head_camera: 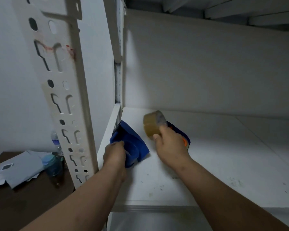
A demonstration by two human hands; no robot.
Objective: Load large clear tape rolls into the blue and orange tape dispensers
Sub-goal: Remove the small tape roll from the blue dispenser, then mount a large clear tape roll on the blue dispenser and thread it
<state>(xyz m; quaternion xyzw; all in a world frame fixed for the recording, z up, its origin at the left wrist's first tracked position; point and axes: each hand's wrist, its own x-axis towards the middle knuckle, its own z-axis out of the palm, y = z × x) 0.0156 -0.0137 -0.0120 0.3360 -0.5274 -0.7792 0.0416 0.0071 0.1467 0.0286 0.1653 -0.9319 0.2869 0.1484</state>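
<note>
A blue tape dispenser point(132, 142) lies on the white shelf point(215, 164) near its left edge. My left hand point(114, 152) grips it at its near end. My right hand point(170, 144) holds a large roll of clear, tan-looking tape point(153, 125) lifted just above the shelf, to the right of the blue dispenser. Behind my right hand lies a second dispenser, blue with orange parts point(184, 139), mostly hidden by the hand.
A white perforated upright post point(68, 100) stands at the shelf's left front corner. Left of it, a dark table point(23, 197) carries papers point(17, 169), a teal jar point(52, 164) and a water bottle point(55, 139). An upper shelf hangs overhead.
</note>
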